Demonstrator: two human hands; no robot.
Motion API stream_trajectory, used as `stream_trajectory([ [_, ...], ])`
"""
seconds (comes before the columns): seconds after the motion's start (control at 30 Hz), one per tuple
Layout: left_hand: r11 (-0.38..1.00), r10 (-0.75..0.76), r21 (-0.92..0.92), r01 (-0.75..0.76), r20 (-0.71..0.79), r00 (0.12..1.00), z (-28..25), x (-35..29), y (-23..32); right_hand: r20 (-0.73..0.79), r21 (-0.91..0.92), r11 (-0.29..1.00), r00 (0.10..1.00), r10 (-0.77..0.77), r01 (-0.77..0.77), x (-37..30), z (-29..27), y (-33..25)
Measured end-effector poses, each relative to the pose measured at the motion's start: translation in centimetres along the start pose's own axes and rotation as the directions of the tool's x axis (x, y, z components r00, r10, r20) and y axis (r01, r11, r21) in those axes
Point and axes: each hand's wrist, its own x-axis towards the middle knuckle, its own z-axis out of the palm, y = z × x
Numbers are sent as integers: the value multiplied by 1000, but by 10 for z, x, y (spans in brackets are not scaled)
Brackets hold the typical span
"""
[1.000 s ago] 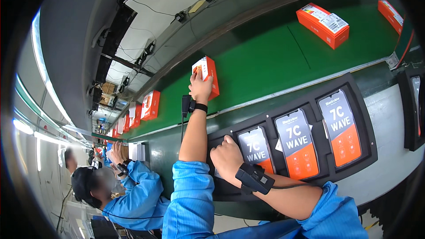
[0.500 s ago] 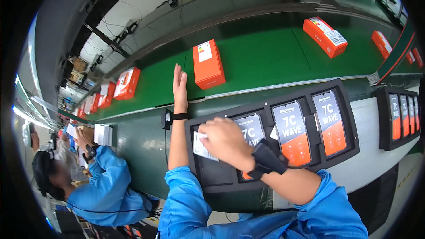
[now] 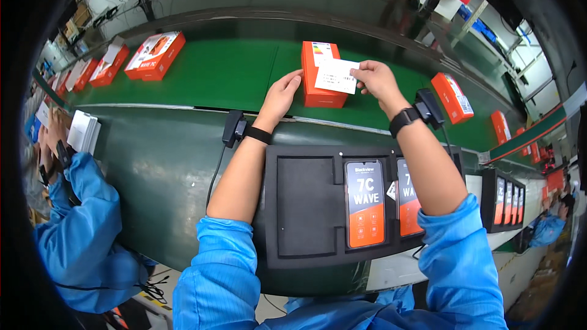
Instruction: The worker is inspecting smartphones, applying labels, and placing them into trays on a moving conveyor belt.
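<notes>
My right hand (image 3: 377, 82) pinches a white printed card (image 3: 335, 77) at its right edge, above an orange phone box (image 3: 324, 98) on the green conveyor belt. The card covers part of the box's top. At the box's left side is my left hand (image 3: 282, 96), with its fingers stretched toward it and nothing held. Whether the fingertips touch the box I cannot tell. Below my arms lies a black foam tray (image 3: 306, 261) with flat phones (image 3: 365, 205) in its slots. Its wide left compartment shows a bare black bottom. My right forearm hides part of the tray's right side.
More orange boxes (image 3: 158, 55) (image 3: 452, 96) stand along the belt to both sides. A second phone tray (image 3: 487, 201) lies at the right. On the left a co-worker in a blue sleeve (image 3: 92, 198) handles papers beside a white stack (image 3: 84, 131).
My right hand has lifted the white card from the tray's left compartment to above the orange box. My left hand has moved right, beside that box. The view has shifted.
</notes>
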Motion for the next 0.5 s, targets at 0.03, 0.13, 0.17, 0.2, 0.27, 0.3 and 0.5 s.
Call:
stream_trajectory([
  [0.03, 1000, 5, -14, -5, 0, 1000, 1, 1, 3, 1, -80, 997, 1000, -6, 6, 11, 0, 11],
  [0.13, 985, -39, -167, 42, 22, 999, 3, 3, 15, -52, -565, 803, 964, -262, 188, 35, -16, 13],
  [0.17, 987, -16, -157, 20, 28, 999, 2, 5, 11, -17, -762, 580, 887, -462, 288, 44, -37, 8],
  [0.2, 984, -41, -171, 45, 28, 999, 4, 8, 7, 9, -737, 547, 815, -579, 397, 37, -56, -14],
  [0.27, 989, -54, -137, 60, 51, 997, 0, 10, 8, 251, -774, 446, 864, -437, 451, 11, -110, -74],
  [0.3, 992, -33, -122, 43, 79, 996, 7, 13, 15, 282, -705, 359, 707, -649, 611, -36, -134, -102],
  [0.5, 952, -147, -236, 194, 204, 968, -21, 24, -4, 99, -826, 358, 738, -668, 435, -281, -249, -38],
])
